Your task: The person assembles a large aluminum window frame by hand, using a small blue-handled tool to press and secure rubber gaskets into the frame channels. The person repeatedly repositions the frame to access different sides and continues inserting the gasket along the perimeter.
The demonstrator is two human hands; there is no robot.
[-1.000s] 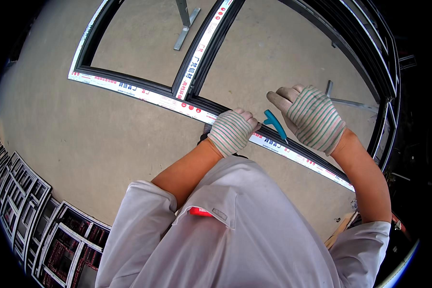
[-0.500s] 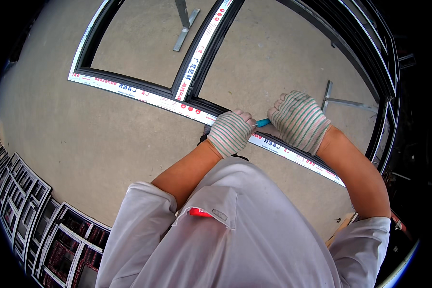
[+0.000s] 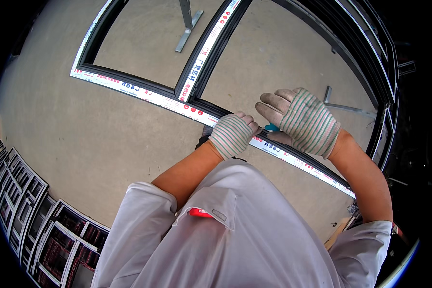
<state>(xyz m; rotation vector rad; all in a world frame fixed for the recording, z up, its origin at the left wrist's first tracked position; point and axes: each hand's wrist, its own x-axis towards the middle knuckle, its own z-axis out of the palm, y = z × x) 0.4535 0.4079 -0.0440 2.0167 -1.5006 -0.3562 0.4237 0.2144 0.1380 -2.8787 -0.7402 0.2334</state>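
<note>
Bare concrete floor (image 3: 81,139) beneath a dark window frame (image 3: 144,89); left hand (image 3: 233,134) clamped on its rail, right hand (image 3: 305,120) closed on a blue tool (image 3: 272,127) just beside.

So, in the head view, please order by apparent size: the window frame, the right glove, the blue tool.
1. Window frame, clearly largest.
2. Right glove.
3. Blue tool, smallest, though the gloves mostly hide it.

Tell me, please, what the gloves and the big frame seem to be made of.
The gloves, left hand and right hand, look like knitted fabric: striped, ribbed and soft. The frame looks like dark coated metal, probably aluminium: straight thin profiles, partly covered by white protective tape.
</note>
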